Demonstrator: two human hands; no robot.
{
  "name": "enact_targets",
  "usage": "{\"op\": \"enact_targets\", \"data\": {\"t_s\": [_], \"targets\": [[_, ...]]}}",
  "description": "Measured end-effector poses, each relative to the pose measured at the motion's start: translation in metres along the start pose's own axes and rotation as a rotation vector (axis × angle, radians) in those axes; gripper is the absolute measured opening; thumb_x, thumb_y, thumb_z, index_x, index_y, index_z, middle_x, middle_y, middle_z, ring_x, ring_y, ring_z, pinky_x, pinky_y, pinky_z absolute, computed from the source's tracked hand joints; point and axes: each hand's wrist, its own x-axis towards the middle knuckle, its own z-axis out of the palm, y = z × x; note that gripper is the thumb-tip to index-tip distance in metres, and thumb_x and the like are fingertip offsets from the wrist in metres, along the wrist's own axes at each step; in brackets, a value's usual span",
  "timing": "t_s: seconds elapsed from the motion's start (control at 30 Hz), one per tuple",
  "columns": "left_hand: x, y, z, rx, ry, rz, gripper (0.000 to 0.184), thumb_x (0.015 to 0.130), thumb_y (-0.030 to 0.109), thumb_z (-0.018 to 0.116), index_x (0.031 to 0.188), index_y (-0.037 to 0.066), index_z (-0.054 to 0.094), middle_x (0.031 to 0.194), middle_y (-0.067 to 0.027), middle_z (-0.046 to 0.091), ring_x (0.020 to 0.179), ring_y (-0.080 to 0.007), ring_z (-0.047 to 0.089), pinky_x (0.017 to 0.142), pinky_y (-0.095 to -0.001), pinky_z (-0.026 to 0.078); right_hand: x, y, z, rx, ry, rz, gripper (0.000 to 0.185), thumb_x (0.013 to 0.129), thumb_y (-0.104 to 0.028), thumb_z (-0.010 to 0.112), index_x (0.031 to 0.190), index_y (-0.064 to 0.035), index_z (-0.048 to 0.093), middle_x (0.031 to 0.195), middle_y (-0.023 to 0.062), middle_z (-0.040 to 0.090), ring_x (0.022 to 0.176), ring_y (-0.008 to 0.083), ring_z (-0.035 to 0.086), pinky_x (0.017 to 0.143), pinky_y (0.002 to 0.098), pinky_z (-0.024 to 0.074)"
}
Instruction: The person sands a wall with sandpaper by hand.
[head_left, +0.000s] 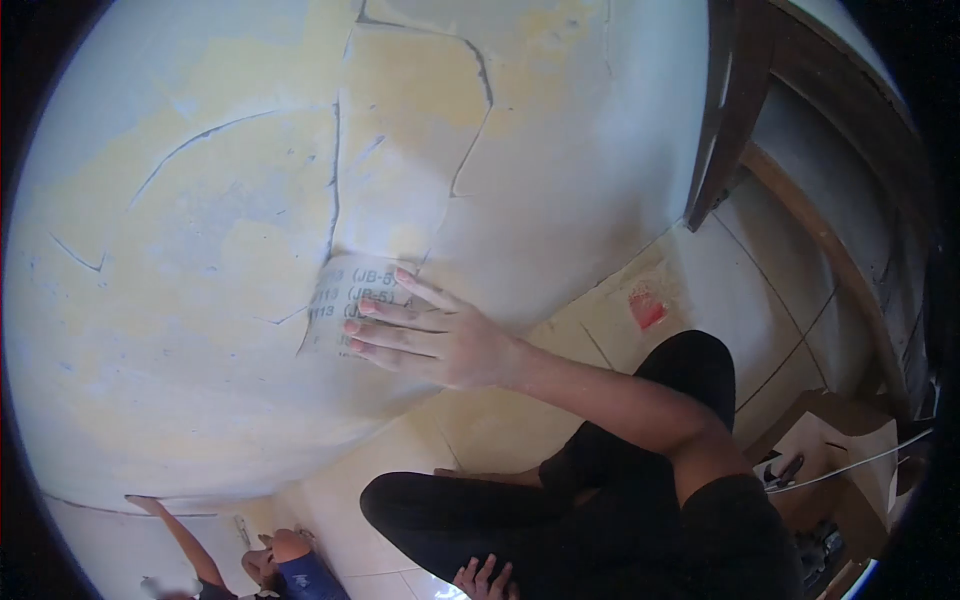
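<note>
My right hand (445, 340) presses a sheet of sandpaper (338, 292) flat against the wall (240, 215), holding it there with straight, slightly parted fingers over its printed back. Letters such as "JB-5" show on the sheet; its underside is hidden. Pale dust covers the fingers. Yellowish and white patches, with several dark cracks, mark the wall around and above the sheet. At the bottom edge, my left hand (485, 578) lies by my dark-clothed leg (460, 515), fingers apart and a little bent, with nothing visible in them. Part of that hand is cut off.
Another person (290, 565) sits at the lower left, one arm reaching to the wall. A dark wooden frame (735, 110) stands at the upper right. Red-marked dust (647, 306) lies on the tiled floor (755, 250). A cardboard box (860, 470) and a pale cable are at the right.
</note>
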Motion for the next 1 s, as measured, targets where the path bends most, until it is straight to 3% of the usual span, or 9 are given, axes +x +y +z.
{"op": "enact_targets", "data": {"t_s": [0.1,0.2,0.3,0.47,0.63,0.8,0.87,0.93,1.0], "targets": [[0.003,0.001,-0.008,0.021,-0.026,-0.004,0.041,0.082,0.026,0.066,0.119,0.011,0.063,0.136,-0.0167,0.049,0.126,-0.0409,0.043,0.097,-0.0604,0.036,0.017,0.023,-0.025,-0.076,0.07,0.044,0.035,0.088,-0.004,0.052,0.123,-0.0078,0.058,0.13,0.0126,0.056,0.128,0.0284,0.048,0.107,0.049,0.0357],[0.0,0.002,0.0,-0.012,0.008,-0.038,0.042,0.081,0.026,0.066,0.12,0.011,0.061,0.136,-0.0163,0.049,0.126,-0.0409,0.043,0.098,-0.0603,0.037,0.038,0.037,-0.084,-0.002,0.509,0.093,0.037,0.083,0.008,0.048,0.119,0.0028,0.058,0.128,0.0187,0.058,0.124,0.0318,0.052,0.105,0.044,0.0386],[-0.003,-0.004,0.0,-0.004,0.007,-0.026,0.043,0.081,0.025,0.066,0.12,0.011,0.061,0.135,-0.0158,0.05,0.126,-0.0407,0.043,0.097,-0.0601,0.037,0.039,0.051,-0.122,-0.381,0.656,0.107,0.028,0.098,-0.002,0.037,0.119,0.0126,0.048,0.122,0.0287,0.057,0.119,0.0407,0.053,0.102,0.0453,0.0414],[-0.005,-0.011,0.003,-0.005,0.024,0.001,0.042,0.078,0.023,0.066,0.118,0.012,0.062,0.134,-0.0149,0.051,0.125,-0.0397,0.044,0.096,-0.0594,0.038,0.048,0.068,-0.144,-0.393,0.922,-0.068,0.031,0.101,-0.01,0.036,0.12,0.0127,0.047,0.128,0.0299,0.052,0.12,0.0336,0.054,0.103,0.041,0.0411],[-0.007,-0.007,0.006,-0.023,0.038,-0.008,0.041,0.08,0.023,0.065,0.119,0.012,0.062,0.135,-0.014,0.051,0.125,-0.0388,0.044,0.097,-0.0591,0.036,0.046,0.062,-0.139,-0.547,0.701,0.131,0.03,0.098,-0.004,0.041,0.124,0.0089,0.048,0.132,0.0248,0.051,0.124,0.0353,0.051,0.105,0.0401,0.0384],[-0.004,-0.006,0.004,-0.024,0.04,-0.017,0.039,0.08,0.022,0.064,0.118,0.012,0.063,0.133,-0.0141,0.052,0.124,-0.0392,0.044,0.098,-0.0592,0.035,0.035,0.082,-0.079,-0.517,0.324,0.29,0.051,0.089,-0.006,0.054,0.138,-0.0005,0.042,0.146,0.0225,0.037,0.137,0.0467,0.027,0.112,0.0519,0.0236],[-0.003,-0.004,0.005,-0.008,0.05,-0.021,0.04,0.08,0.022,0.064,0.119,0.012,0.062,0.134,-0.0143,0.051,0.125,-0.0393,0.044,0.098,-0.059,0.036,0.031,0.08,-0.057,-0.464,0.37,0.376,0.063,0.088,-0.024,0.059,0.144,-0.0062,0.036,0.154,0.0146,0.024,0.141,0.0449,0.018,0.11,0.0615,0.0172],[-0.003,-0.001,0.008,-0.008,0.079,-0.035,0.04,0.081,0.024,0.064,0.12,0.012,0.062,0.135,-0.0145,0.05,0.126,-0.0394,0.043,0.097,-0.0588,0.036,0.028,0.056,-0.03,-0.417,0.299,0.393,0.07,0.087,-0.036,0.06,0.145,-0.0068,0.034,0.155,0.0118,0.024,0.14,0.0458,0.02,0.11,0.0616,0.0177],[0.0,-0.001,0.004,-0.001,0.03,-0.016,0.04,0.082,0.024,0.064,0.12,0.011,0.061,0.135,-0.015,0.05,0.126,-0.0399,0.042,0.097,-0.0589,0.037,0.01,0.031,-0.002,-0.31,-0.008,0.308,0.073,0.087,-0.041,0.058,0.146,-0.0076,0.031,0.155,0.0107,0.024,0.138,0.0446,0.024,0.111,0.0593,0.0183]]}}
